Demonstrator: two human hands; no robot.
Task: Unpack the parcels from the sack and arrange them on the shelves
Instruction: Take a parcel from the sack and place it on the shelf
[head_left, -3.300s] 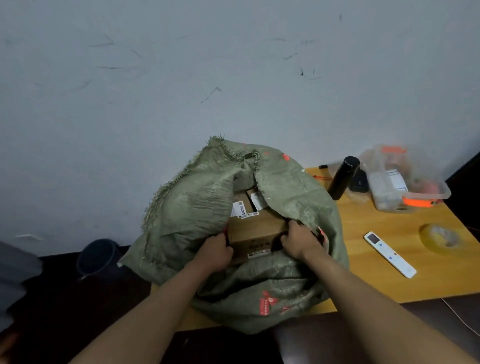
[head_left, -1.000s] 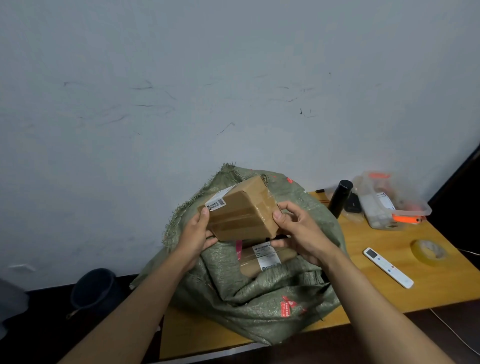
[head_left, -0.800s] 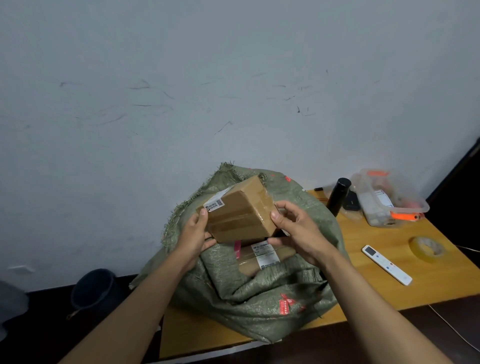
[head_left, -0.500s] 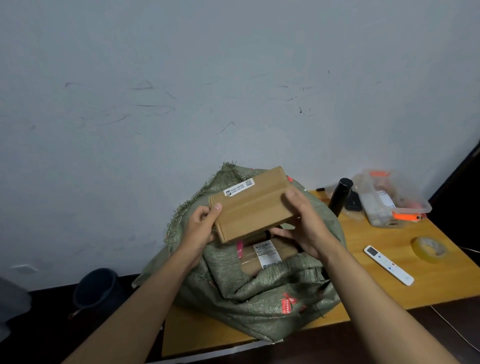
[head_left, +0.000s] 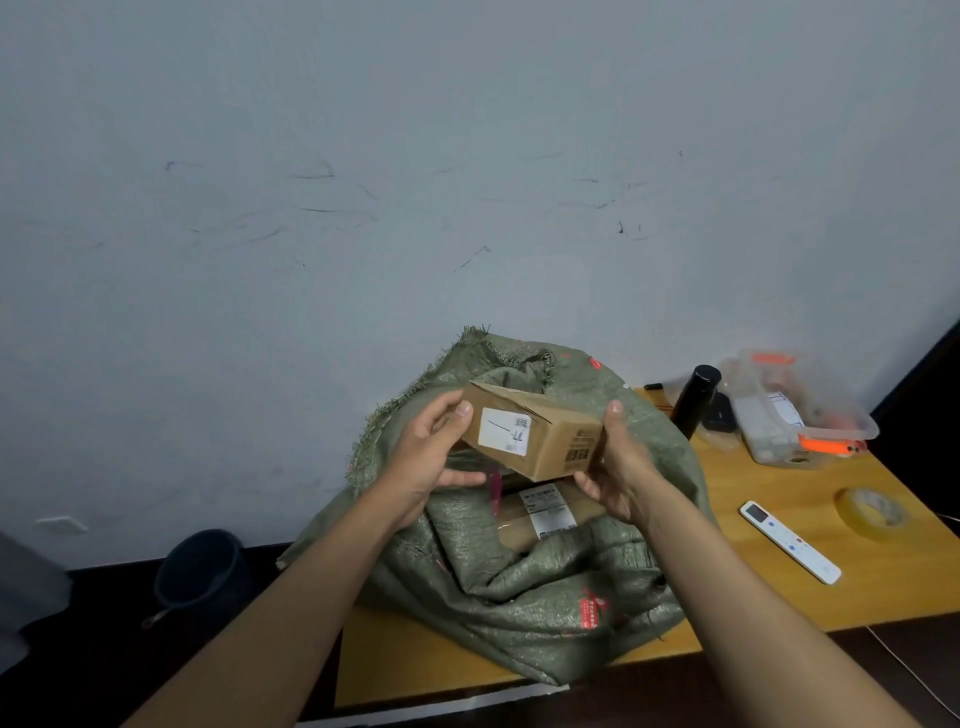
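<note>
Both hands hold one cardboard parcel (head_left: 535, 439) above the mouth of the green sack (head_left: 524, 587): the left hand (head_left: 434, 462) grips its left end, thumb on top, and the right hand (head_left: 615, 467) cups the right end. Tilted so the white label faces the person, it is probably being read to choose a shelf. A second parcel (head_left: 545, 514) lies inside the open sack, which slumps on the table (head_left: 779, 587) near a white remote (head_left: 789, 540). No shelves are in view.

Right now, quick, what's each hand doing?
Left hand: holding the cardboard box by its left end.
Right hand: holding the same box by its right end, above the sack.
</note>
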